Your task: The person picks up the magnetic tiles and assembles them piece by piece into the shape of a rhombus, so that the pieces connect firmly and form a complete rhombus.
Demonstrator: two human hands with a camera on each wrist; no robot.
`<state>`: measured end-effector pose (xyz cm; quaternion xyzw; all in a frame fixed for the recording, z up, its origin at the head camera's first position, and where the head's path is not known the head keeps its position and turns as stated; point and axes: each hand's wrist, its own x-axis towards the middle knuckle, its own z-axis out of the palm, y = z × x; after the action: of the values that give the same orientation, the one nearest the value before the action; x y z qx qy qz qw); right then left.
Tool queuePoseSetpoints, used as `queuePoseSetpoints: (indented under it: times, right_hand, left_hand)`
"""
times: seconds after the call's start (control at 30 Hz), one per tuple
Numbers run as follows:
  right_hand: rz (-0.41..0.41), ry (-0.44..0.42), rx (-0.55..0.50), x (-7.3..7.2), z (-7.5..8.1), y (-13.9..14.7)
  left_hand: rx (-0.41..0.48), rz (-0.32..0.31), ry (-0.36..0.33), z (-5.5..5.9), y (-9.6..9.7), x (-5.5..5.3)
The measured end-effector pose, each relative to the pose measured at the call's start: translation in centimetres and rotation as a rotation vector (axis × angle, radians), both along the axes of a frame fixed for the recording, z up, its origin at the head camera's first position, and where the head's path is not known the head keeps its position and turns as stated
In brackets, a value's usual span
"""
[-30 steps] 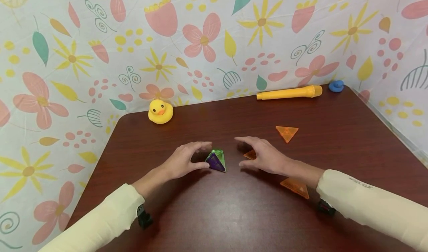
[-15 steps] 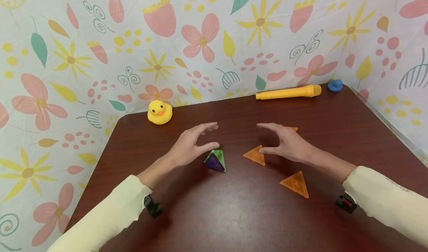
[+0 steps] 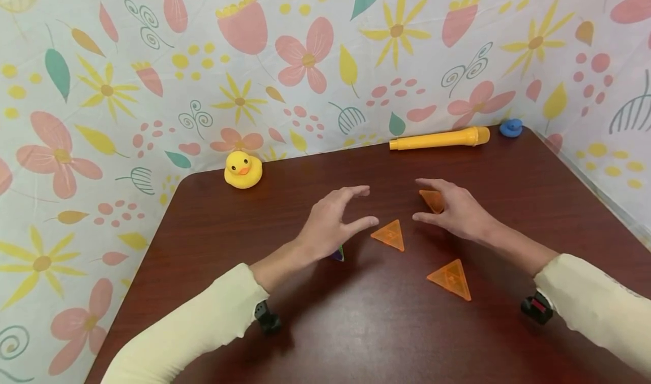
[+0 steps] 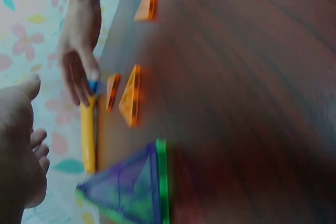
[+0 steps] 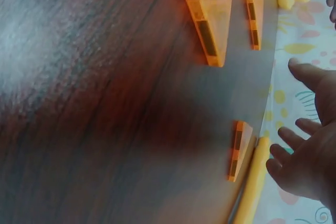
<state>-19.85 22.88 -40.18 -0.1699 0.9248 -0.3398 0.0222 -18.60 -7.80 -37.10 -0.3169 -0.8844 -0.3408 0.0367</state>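
Observation:
Three see-through orange triangle magnetic tiles lie flat on the table: a middle tile (image 3: 390, 236), a near tile (image 3: 451, 280) and a far tile (image 3: 431, 200). My left hand (image 3: 330, 221) hovers left of the middle tile, thumb and fingers spread apart and holding nothing. It mostly hides a small pyramid (image 3: 338, 253) of purple and green tiles, which the left wrist view shows larger (image 4: 131, 187). Over the far tile is my right hand (image 3: 458, 210), also holding nothing, its fingers and thumb apart and partly covering that tile.
A yellow rubber duck (image 3: 243, 170) sits at the back left of the dark wooden table (image 3: 356, 327). Along the back right edge lie a yellow toy microphone (image 3: 439, 139) and a small blue duck (image 3: 511, 128). Behind hangs a flower-patterned cloth (image 3: 305, 112).
Both hands have moved to the right. The left hand has passed from beside the pyramid to over it. The right hand has left the middle tile, uncovering it, and reached the far one.

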Motion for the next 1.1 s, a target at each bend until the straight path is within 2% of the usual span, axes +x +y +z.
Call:
queuePoseSetpoints:
  times: [0.17,0.47,0.8,1.1]
  right_hand:
    - [-0.039,-0.005,0.029,-0.5,-0.5,0.4]
    - [-0.047,0.0,0.056,-1.2,-1.3,1.2]
    - [-0.057,-0.004,0.079,-1.4,-1.9,1.4]
    - [-0.043,0.011,0.083,-1.5,-2.0,1.6]
  left_hand:
    - [-0.025,0.05,-0.015,-0.9,2.1,0.9]
    - [-0.105,0.054,-0.071,-3.3,4.0,2.3]
    - [-0.237,0.103,-0.009,-6.2,5.2,3.1]
    - [-0.32,0.148,0.07,-7.4,6.0,3.2]
